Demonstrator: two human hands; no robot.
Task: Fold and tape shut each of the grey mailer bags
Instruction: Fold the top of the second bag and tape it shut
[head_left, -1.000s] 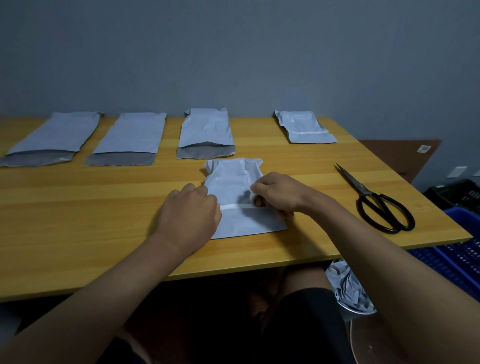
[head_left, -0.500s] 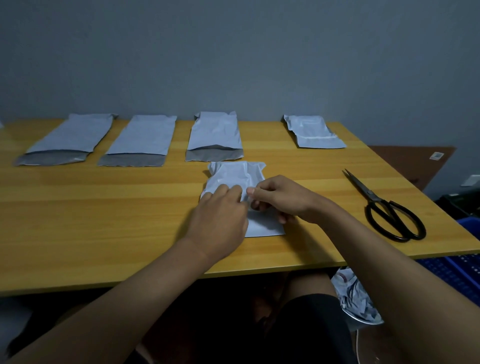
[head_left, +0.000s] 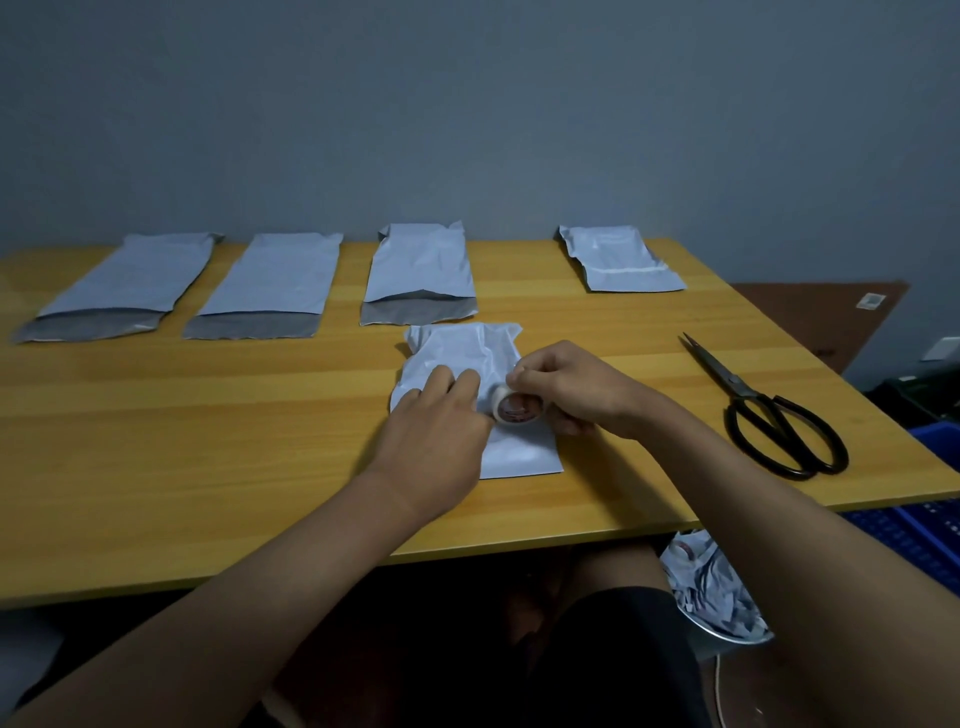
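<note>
Five mailer bags on table, right hand gripping tape roll

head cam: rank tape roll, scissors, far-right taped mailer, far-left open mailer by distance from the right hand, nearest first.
From the right hand:
1. Tape roll: held in its fingers, over the near mailer.
2. Scissors: to its right, near the table's right edge.
3. Far-right taped mailer: behind it, back row.
4. Far-left open mailer: across the table, back-left.

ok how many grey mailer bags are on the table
5. Three unsealed in the back row at left, centre-left and middle; one taped at back right; one under the hands.
</note>
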